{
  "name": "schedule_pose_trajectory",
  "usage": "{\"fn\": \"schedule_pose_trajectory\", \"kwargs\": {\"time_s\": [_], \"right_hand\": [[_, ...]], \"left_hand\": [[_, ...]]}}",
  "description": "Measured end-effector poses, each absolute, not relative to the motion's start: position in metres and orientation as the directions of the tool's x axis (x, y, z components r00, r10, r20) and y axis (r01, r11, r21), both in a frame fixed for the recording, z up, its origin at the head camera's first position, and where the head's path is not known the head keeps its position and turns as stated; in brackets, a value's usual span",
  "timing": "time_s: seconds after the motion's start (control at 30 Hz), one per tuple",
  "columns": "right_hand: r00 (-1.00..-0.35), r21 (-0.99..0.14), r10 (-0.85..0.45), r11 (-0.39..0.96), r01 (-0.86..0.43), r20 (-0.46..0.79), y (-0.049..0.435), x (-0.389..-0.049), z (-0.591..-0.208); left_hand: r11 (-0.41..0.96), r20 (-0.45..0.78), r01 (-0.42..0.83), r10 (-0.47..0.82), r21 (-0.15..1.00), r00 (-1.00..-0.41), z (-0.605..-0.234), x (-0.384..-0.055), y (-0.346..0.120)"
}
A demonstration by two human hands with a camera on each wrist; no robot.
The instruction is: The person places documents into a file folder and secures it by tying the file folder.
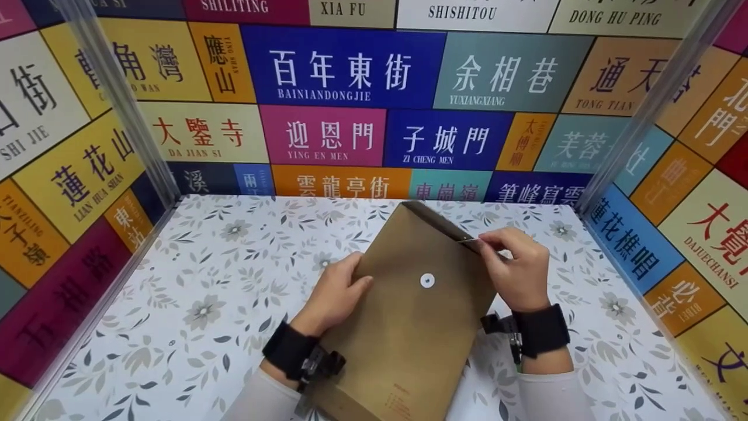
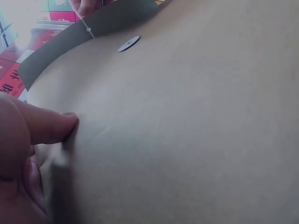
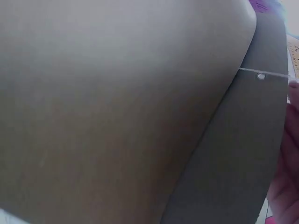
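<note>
There the left grip (image 1: 338, 292) clasped the left of the envelope (image 1: 409, 333) over the tabletop (image 1: 198, 257), the right grip (image 1: 517, 266) pinched the string (image 3: 275, 74) by the far flap (image 3: 233, 140), string work seemingly underway, steady tension likely needed next!

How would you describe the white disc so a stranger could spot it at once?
Over the floral-patterned tabletop, find the large brown envelope. The white disc sits on its front, between the left hand and the right hand. It is flat and round with a darker centre, unlike the red print lower down.
</note>
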State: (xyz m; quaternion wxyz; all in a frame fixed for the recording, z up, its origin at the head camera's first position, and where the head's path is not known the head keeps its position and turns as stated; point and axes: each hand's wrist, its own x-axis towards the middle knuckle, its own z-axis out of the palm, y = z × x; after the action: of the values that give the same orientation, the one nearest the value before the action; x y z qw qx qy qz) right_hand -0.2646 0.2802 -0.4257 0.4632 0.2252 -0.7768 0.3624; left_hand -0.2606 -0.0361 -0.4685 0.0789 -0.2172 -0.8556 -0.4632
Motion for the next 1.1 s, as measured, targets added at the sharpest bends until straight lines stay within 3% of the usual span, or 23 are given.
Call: {"fn": "schedule_pose_trajectory", "kwargs": {"time_s": [0.17, 0.43, 0.77, 0.93, 1.1], "right_hand": [[-0.475, -0.51, 0.204, 0.482, -0.712, 0.856, 0.271, -0.258, -0.415], [-0.57, -0.701, 0.424, 0.282, -0.656, 0.704, 0.26, -0.253, -0.407], [-0.543, -0.72, 0.562, 0.144, -0.678, 0.624, 0.269, -0.261, -0.412], [-0.423, -0.663, 0.585, 0.281, -0.694, 0.692, 0.273, -0.262, -0.411], [-0.34, -0.565, 0.47, 0.511, -0.648, 0.815, 0.27, -0.253, -0.405]], "left_hand": [[0.467, 0.335, 0.437, 0.288, 0.768, -0.897, -0.469, -0.26, -0.037], [0.496, 0.358, 0.474, 0.315, 0.728, -0.879, -0.467, -0.256, -0.033], [0.502, 0.374, 0.492, 0.322, 0.711, -0.87, -0.468, -0.255, -0.033], [0.511, 0.363, 0.487, 0.328, 0.708, -0.872, -0.467, -0.255, -0.031], [0.523, 0.35, 0.478, 0.329, 0.706, -0.877, -0.468, -0.256, -0.032]]}}
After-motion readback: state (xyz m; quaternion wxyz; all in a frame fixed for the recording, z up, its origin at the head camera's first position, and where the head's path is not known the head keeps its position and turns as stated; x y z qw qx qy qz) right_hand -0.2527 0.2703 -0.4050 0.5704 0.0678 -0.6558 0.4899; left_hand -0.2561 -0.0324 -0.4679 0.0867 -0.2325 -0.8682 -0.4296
